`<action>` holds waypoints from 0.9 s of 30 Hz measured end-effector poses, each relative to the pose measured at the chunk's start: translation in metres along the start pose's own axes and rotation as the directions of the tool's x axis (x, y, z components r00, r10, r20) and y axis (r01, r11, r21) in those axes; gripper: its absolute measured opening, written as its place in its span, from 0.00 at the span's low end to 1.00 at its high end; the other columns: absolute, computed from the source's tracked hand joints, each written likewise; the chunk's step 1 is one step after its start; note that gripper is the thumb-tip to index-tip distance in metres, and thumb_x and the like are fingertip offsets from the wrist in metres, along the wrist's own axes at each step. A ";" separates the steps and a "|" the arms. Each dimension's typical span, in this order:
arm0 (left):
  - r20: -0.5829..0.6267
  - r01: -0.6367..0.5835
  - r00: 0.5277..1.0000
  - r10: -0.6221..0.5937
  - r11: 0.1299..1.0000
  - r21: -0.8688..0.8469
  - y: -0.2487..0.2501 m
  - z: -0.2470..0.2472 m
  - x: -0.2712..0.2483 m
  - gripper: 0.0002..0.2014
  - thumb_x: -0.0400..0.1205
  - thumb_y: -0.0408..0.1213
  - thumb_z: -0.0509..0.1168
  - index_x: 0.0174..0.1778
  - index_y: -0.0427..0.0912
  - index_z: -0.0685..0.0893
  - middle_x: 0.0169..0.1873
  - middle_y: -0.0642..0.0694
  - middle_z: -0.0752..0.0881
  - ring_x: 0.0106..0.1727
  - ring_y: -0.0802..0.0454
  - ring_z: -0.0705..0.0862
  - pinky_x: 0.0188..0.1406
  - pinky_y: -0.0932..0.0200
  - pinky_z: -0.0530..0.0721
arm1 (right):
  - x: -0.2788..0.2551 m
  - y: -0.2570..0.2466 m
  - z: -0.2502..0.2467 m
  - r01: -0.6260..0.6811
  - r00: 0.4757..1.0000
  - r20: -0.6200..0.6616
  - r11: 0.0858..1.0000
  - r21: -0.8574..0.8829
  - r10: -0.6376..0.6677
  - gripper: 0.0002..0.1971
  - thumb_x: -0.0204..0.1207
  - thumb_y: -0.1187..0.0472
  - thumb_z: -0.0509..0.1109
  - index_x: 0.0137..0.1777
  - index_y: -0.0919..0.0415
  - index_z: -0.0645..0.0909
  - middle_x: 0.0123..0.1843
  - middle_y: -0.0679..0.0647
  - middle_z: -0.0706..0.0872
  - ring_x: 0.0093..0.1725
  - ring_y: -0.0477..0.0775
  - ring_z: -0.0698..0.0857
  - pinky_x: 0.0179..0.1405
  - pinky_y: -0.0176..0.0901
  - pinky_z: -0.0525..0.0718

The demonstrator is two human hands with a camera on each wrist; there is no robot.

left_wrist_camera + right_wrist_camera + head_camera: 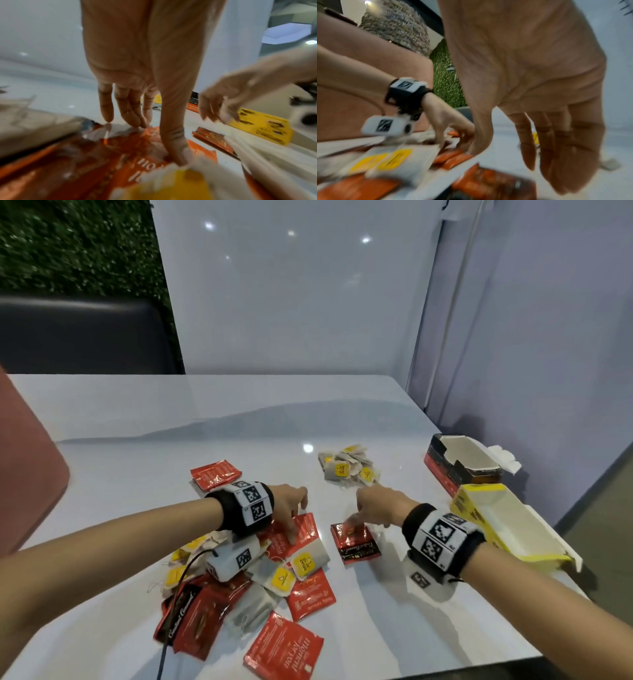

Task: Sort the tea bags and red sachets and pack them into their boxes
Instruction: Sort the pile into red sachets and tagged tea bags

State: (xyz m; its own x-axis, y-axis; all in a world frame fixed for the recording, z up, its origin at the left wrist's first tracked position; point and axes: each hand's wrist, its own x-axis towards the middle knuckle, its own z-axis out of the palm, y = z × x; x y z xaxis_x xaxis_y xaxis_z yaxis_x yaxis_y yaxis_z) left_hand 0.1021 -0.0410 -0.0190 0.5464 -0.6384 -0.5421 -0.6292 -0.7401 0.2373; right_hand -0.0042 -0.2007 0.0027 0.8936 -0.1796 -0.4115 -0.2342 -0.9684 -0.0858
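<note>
A mixed heap of red sachets and tea bags [239, 580] lies at the near left of the white table [171, 422]. My left hand [296, 522] [157, 140] touches the top red sachet [305, 529] [130, 155] with straight fingers, and its thumb presses down beside a yellow-tagged tea bag [308, 561] [171, 186]. My right hand [363, 513] [505, 159] hangs just over a lone red sachet [356, 544] [491, 181], fingers relaxed and blurred, holding nothing. A small pile of tea bags [347, 470] lies farther back, and red sachets [215, 475] are stacked at the back left.
An open red and black box [459, 463] stands at the right by the wall. An open yellow box [507, 525] lies in front of it near the table's right edge. A pink chair back [27, 474] rises at the left.
</note>
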 end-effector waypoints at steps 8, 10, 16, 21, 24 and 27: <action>-0.061 0.049 0.997 -0.052 0.997 -0.053 -0.004 0.004 -0.004 0.26 0.66 0.40 0.79 0.58 0.43 0.80 0.58 0.46 0.83 0.56 0.48 0.82 0.52 0.54 0.83 | 0.000 -0.004 0.029 -0.111 0.990 -0.081 0.991 0.070 0.116 0.25 0.71 0.53 0.75 0.62 0.63 0.70 0.64 0.58 0.81 0.63 0.59 0.82 0.54 0.44 0.76; -0.096 0.046 0.994 -0.048 0.999 -0.018 0.000 0.003 -0.004 0.26 0.68 0.40 0.78 0.61 0.40 0.78 0.61 0.44 0.81 0.61 0.45 0.80 0.52 0.56 0.80 | 0.003 -0.004 0.032 -0.108 0.990 -0.075 0.985 0.138 0.119 0.31 0.70 0.56 0.76 0.67 0.66 0.66 0.65 0.60 0.80 0.64 0.60 0.81 0.55 0.45 0.77; -0.051 0.079 0.995 -0.088 0.984 -0.162 -0.003 0.002 -0.007 0.25 0.71 0.36 0.75 0.63 0.43 0.74 0.61 0.44 0.80 0.55 0.49 0.79 0.50 0.55 0.80 | 0.010 0.005 0.030 -0.037 0.985 -0.152 0.956 0.292 0.085 0.20 0.74 0.63 0.71 0.63 0.65 0.71 0.65 0.64 0.79 0.63 0.63 0.80 0.58 0.50 0.80; -0.287 -0.035 0.957 -0.050 0.958 -0.284 -0.009 -0.024 -0.011 0.17 0.73 0.39 0.74 0.56 0.40 0.83 0.51 0.43 0.86 0.47 0.51 0.82 0.47 0.61 0.81 | 0.008 0.010 0.010 0.144 0.935 -0.335 0.732 0.666 0.121 0.05 0.78 0.69 0.64 0.52 0.63 0.75 0.51 0.61 0.80 0.47 0.59 0.82 0.29 0.38 0.82; -0.426 -0.257 0.899 -0.099 0.669 -0.697 -0.009 -0.045 -0.024 0.07 0.76 0.30 0.71 0.47 0.38 0.82 0.39 0.44 0.85 0.38 0.53 0.83 0.38 0.66 0.82 | 0.002 -0.001 -0.007 0.284 0.918 -0.368 0.401 0.871 0.149 0.04 0.80 0.68 0.64 0.51 0.63 0.80 0.50 0.61 0.82 0.46 0.57 0.82 0.36 0.37 0.81; -0.359 -0.304 0.923 -0.142 0.303 -0.903 -0.010 -0.048 -0.034 0.09 0.79 0.27 0.66 0.54 0.35 0.80 0.38 0.43 0.87 0.35 0.53 0.87 0.34 0.64 0.87 | 0.002 -0.020 -0.016 0.323 0.936 -0.334 0.102 0.941 0.112 0.12 0.81 0.67 0.63 0.62 0.71 0.77 0.56 0.67 0.85 0.53 0.62 0.85 0.53 0.51 0.86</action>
State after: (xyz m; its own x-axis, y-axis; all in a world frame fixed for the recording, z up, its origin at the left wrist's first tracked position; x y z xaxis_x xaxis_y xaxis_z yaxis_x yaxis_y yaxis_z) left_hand 0.1164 -0.0225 0.0359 0.7917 -0.5597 -0.2447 0.1421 -0.2209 0.9649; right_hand 0.0089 -0.1841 0.0181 0.9379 -0.3346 -0.0917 -0.0951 0.0061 -0.9954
